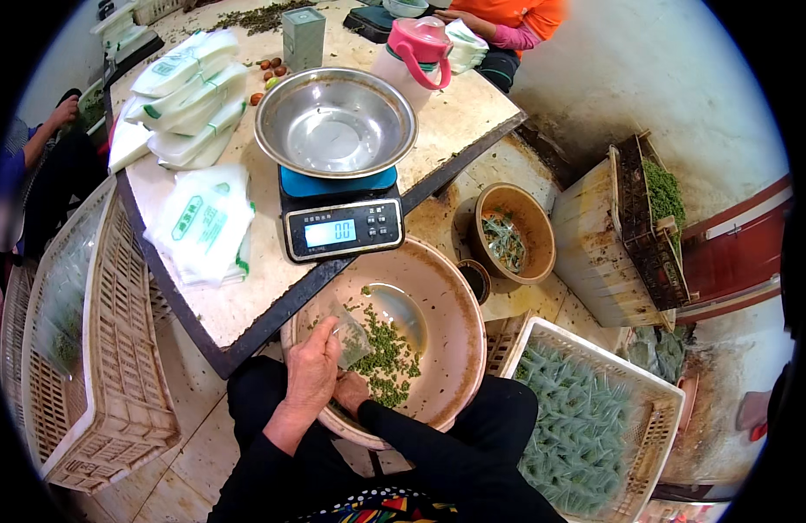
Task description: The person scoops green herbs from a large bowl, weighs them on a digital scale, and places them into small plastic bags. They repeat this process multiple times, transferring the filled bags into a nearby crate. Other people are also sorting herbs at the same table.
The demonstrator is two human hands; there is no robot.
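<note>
My left hand (315, 366) grips the edge of a small clear plastic bag (355, 340) over a wide pinkish plastic basin (455, 366). Just beneath it, inside the basin's near side, is my right hand (351, 391); its fingers are mostly hidden, so its hold cannot be made out. Small green berries, apparently green peppercorns (393, 356), lie loose across the basin floor. Beyond the basin, a digital scale (343, 225) with a lit display stands at the table corner. A shallow stainless steel bowl (334, 134) rests on its blue platform.
Bundled printed plastic bags (200, 98) and a loose bag stack (204, 222) lie on the table (266, 301), near a pink-lidded bottle (419, 52). White crates flank me; the right crate (661, 405) holds filled bags (573, 425). A brown bucket (540, 242) stands beyond. Other people sit nearby.
</note>
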